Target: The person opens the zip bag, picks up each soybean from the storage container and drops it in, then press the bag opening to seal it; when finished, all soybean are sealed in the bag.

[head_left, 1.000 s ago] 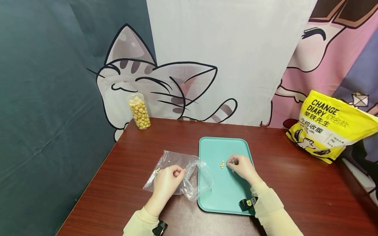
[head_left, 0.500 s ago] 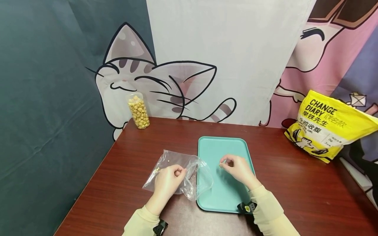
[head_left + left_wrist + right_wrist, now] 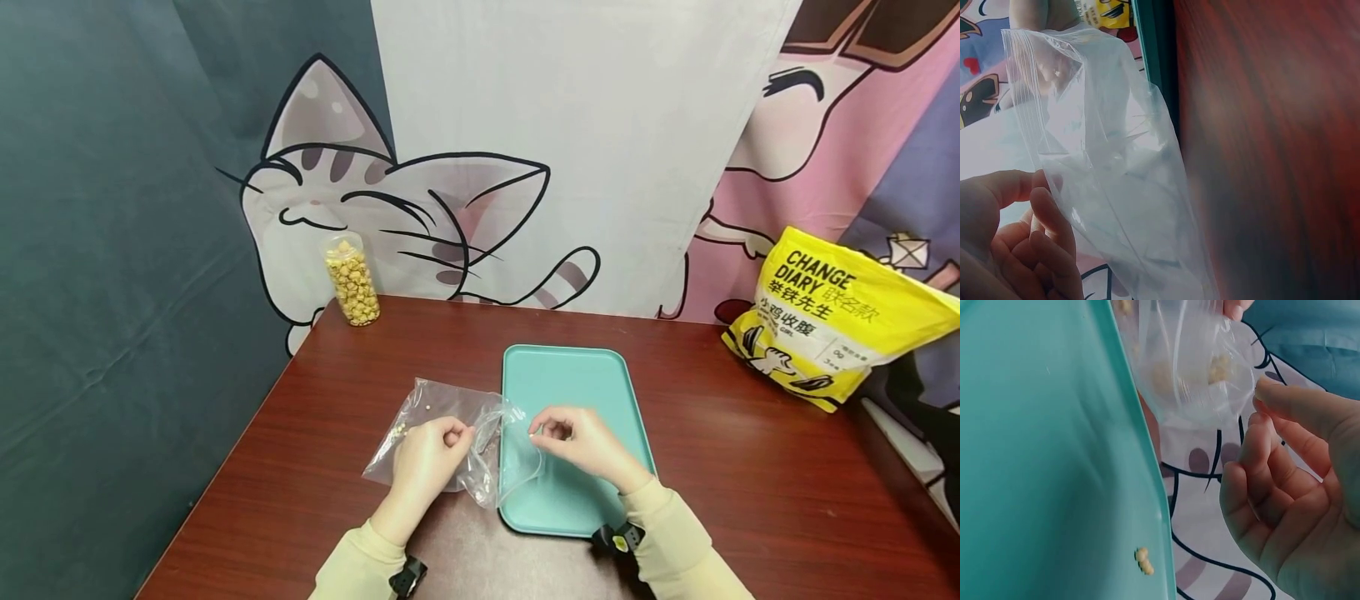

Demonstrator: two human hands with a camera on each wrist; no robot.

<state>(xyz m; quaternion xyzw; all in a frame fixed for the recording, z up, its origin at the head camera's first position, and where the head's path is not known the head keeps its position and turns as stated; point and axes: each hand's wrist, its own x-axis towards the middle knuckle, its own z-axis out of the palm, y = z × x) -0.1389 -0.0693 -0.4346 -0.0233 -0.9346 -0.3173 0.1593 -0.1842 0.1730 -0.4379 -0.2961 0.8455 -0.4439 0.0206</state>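
Observation:
A clear zip-top plastic bag (image 3: 457,400) lies over the table and the left edge of the turquoise tray (image 3: 570,367). My left hand (image 3: 429,454) pinches the edge of its mouth between thumb and forefinger, lifting it. A few small pale-yellow soybeans (image 3: 400,430) lie inside the bag. My right hand (image 3: 588,442) is right at the bag's mouth, over the tray. In the right wrist view its thumb and forefinger pinch together, with a yellowish bit at the tips that looks like a soybean, mostly hidden. Loose soybeans (image 3: 1144,561) rest on the tray.
A clear jar of yellow popcorn-like pieces (image 3: 352,283) stands at the table's back left corner. At the right rear leans a big yellow-and-white snack pouch (image 3: 825,317). Behind the brown table (image 3: 712,433) hangs a cartoon-cat cloth (image 3: 615,125).
My right hand has come down to the soybeans on the tray, closed its fingertips there, and moved left to the bag's mouth. The left hand keeps its hold on the bag.

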